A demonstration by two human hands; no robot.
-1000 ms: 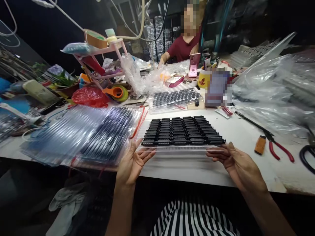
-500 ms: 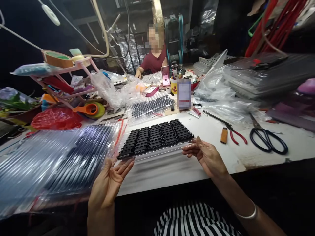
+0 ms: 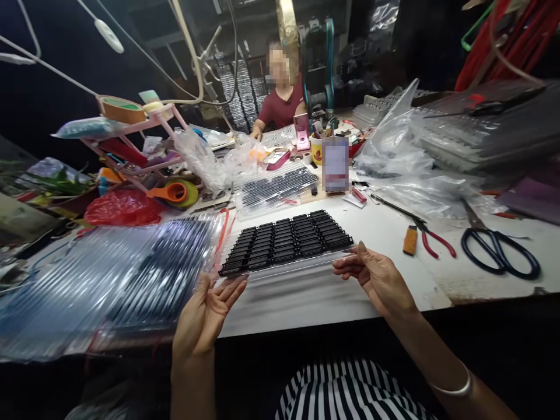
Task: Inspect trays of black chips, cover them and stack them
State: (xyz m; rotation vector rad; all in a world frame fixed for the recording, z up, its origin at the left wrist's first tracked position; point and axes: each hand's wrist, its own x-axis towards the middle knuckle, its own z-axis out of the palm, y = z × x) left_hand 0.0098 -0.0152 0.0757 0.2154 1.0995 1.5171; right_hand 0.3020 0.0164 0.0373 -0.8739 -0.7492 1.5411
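Observation:
Between my two hands a clear plastic tray (image 3: 301, 262) is held just above the table, tilted a little. Rows of slim black slotted parts (image 3: 284, 239) lie in it; their exact kind I cannot make out. My left hand (image 3: 209, 312) grips the tray's near left corner, thumb on top and fingers beneath. At the near right corner, my right hand (image 3: 378, 277) pinches the edge between thumb and fingers. Left of the tray lies a stack of filled clear trays (image 3: 170, 262) in plastic, close to my left hand.
Red-handled pliers (image 3: 426, 233), an orange lighter (image 3: 410, 240) and large scissors (image 3: 499, 251) lie on the right. Behind the tray are another packed tray (image 3: 280, 186) and a phone (image 3: 335, 164). Plastic bags (image 3: 406, 157) pile up at right. A co-worker (image 3: 282, 102) sits across the table.
The view has turned slightly left, so most things appear farther right. Both hands keep hold of the tray, and its place over the table looks nearly the same.

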